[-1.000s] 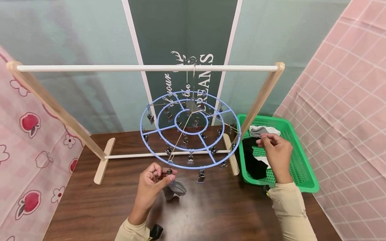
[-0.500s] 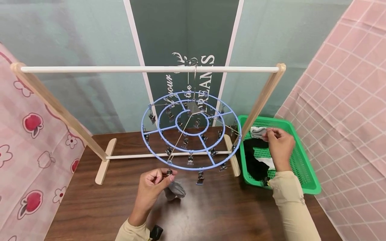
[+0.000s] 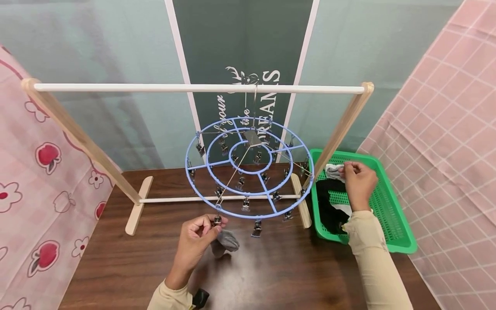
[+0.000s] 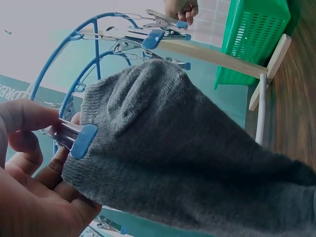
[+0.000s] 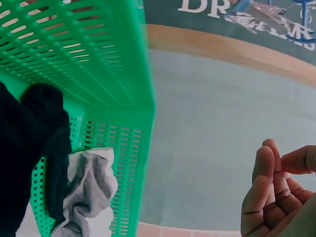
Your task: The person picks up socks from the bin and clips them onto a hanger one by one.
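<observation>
In the head view my left hand (image 3: 192, 243) pinches a metal clip (image 3: 218, 220) at the front edge of the blue round hanger (image 3: 232, 214), above a grey sock (image 3: 227, 241). The left wrist view shows thumb and fingers on that clip's handles, its blue tips (image 4: 84, 141) over the cuff of the sock (image 4: 158, 128). Above the green basket (image 3: 399, 232) is my right hand (image 3: 360, 184), near a grey-and-white sock (image 3: 332, 171). With fingers loosely bent and the thumb against them, the right hand (image 5: 279, 192) holds nothing in the right wrist view.
A wooden rack with a white top rod (image 3: 135, 88) carries the hanger, which has several clips. Black cloth (image 3: 329, 211) and a white piece (image 3: 342, 209) lie in the basket. Curtains surround the brown table (image 3: 271, 267).
My right hand has shifted slightly up and right over the basket. The left hand keeps its pinch on the clip. The head view has shifted a little.
</observation>
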Demonstrator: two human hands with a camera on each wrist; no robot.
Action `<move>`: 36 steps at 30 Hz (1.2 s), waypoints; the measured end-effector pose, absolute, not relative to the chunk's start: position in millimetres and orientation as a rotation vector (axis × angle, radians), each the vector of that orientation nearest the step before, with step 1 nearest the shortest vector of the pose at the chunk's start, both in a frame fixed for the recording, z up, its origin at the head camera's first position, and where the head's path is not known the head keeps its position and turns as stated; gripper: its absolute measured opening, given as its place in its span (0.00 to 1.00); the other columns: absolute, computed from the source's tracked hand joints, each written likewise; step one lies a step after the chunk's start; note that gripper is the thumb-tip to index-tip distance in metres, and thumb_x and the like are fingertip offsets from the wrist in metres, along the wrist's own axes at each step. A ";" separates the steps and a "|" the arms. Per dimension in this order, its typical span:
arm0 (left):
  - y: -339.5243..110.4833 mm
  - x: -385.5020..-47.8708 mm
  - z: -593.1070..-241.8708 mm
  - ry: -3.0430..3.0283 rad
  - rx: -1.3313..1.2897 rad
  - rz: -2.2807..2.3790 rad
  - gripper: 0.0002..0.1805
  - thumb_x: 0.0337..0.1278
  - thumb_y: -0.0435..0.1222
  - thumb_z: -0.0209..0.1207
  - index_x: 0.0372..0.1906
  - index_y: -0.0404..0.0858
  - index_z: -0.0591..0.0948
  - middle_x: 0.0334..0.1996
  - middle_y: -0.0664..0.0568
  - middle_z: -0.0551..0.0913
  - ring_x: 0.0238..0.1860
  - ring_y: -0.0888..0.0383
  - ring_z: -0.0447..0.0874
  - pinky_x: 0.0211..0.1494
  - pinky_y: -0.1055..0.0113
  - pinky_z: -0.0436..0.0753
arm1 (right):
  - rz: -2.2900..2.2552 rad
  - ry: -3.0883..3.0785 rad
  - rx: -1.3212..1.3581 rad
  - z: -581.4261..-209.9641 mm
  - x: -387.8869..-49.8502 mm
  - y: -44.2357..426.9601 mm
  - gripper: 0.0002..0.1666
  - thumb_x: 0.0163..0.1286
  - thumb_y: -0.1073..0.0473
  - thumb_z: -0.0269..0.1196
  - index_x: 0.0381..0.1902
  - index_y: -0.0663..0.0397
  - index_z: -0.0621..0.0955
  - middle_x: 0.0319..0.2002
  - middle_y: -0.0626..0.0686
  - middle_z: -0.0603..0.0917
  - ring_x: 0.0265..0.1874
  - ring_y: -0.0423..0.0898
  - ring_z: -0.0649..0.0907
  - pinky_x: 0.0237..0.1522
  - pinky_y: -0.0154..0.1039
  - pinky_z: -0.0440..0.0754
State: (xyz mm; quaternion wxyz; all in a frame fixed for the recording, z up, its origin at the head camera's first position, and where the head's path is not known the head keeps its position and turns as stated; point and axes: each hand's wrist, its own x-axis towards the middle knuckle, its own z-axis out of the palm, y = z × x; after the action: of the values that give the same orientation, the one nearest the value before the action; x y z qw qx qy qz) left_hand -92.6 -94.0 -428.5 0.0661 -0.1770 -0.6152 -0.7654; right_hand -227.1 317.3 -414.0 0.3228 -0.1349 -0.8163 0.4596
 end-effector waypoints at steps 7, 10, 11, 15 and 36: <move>-93.7 -93.5 -427.5 -1.877 -0.476 -2.281 0.20 0.50 0.14 0.55 0.18 0.33 0.59 0.35 0.34 0.84 0.40 0.55 0.85 0.37 0.76 0.78 | 1.210 -2.143 -0.400 -420.1 -240.0 320.6 0.14 0.71 0.55 0.58 0.39 0.58 0.86 0.27 0.54 0.87 0.21 0.37 0.83 0.18 0.26 0.72; -93.6 -93.2 -427.7 -1.881 -0.457 -2.290 0.20 0.50 0.15 0.55 0.18 0.33 0.59 0.35 0.29 0.82 0.39 0.55 0.84 0.35 0.77 0.78 | 1.178 -2.179 -0.445 -422.8 -245.1 322.5 0.15 0.71 0.54 0.57 0.38 0.56 0.87 0.23 0.47 0.86 0.20 0.34 0.82 0.19 0.26 0.72; -93.6 -93.1 -427.7 -1.882 -0.457 -2.290 0.20 0.50 0.15 0.55 0.18 0.33 0.59 0.35 0.28 0.82 0.39 0.55 0.84 0.35 0.77 0.78 | 1.162 -2.192 -0.460 -424.0 -246.9 323.3 0.15 0.70 0.54 0.57 0.38 0.56 0.87 0.22 0.46 0.86 0.19 0.32 0.81 0.20 0.27 0.72; -94.1 -93.1 -429.0 -1.892 -0.468 -2.280 0.20 0.50 0.15 0.55 0.18 0.33 0.59 0.35 0.37 0.85 0.40 0.55 0.85 0.37 0.76 0.78 | 1.114 -2.230 -0.496 -430.6 -254.4 327.3 0.14 0.69 0.55 0.57 0.34 0.55 0.87 0.21 0.47 0.86 0.17 0.28 0.78 0.20 0.29 0.71; -94.1 -93.4 -429.5 -1.925 -0.435 -2.235 0.21 0.50 0.15 0.55 0.17 0.34 0.58 0.35 0.40 0.85 0.40 0.54 0.85 0.38 0.76 0.78 | 1.309 -2.553 -0.628 -463.9 -274.2 349.1 0.25 0.74 0.53 0.46 0.49 0.65 0.82 0.31 0.56 0.86 0.20 0.33 0.80 0.27 0.35 0.81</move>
State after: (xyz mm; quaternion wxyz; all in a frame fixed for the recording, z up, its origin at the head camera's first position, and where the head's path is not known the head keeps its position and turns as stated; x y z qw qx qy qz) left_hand -93.4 -94.1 -429.5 0.0798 -0.1456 -0.6436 -0.7472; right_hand -274.2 349.1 -463.9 0.1022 -0.2128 -0.8647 0.4433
